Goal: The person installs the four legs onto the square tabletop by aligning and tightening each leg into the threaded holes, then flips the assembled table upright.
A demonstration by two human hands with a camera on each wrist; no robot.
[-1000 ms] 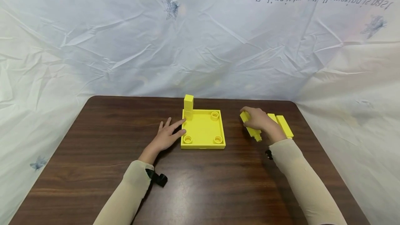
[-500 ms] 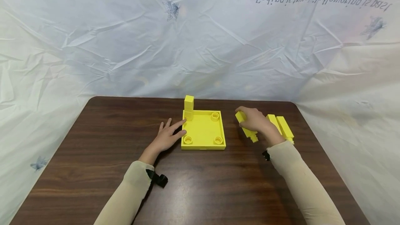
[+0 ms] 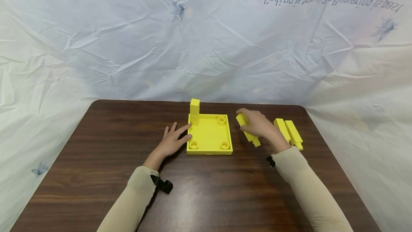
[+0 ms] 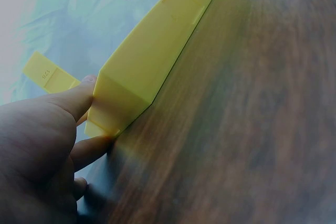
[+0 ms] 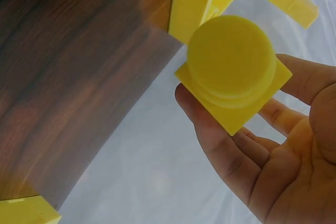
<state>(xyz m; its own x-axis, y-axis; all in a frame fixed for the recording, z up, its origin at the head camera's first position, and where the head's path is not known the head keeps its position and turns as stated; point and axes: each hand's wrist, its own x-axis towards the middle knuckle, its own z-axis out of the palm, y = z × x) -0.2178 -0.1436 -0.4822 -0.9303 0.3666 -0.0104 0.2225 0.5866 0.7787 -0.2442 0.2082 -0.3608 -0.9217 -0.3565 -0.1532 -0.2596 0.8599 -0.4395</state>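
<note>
A square yellow base [image 3: 209, 133] with a raised rim has round threaded sockets at its near corners and far right corner. At its far left corner stands an upright yellow post [image 3: 194, 107]. My left hand [image 3: 170, 142] touches the left side of the base, its fingers mostly straight and spread. In the left wrist view, the thumb and a finger rest at the base's side wall [image 4: 147, 45]. To the right of the base, my right hand [image 3: 260, 124] grips a yellow square post [image 5: 231, 56], its round end facing the right wrist camera.
Two more yellow posts, a left one [image 3: 281, 128] and a right one [image 3: 293, 133], lie side by side on the brown wooden table [image 3: 206, 192], right of my right hand. A white printed sheet [image 3: 206, 46] hangs behind the table.
My right hand has moved left toward the base with the yellow post, away from the two lying posts. The left hand and the base have stayed in place.
</note>
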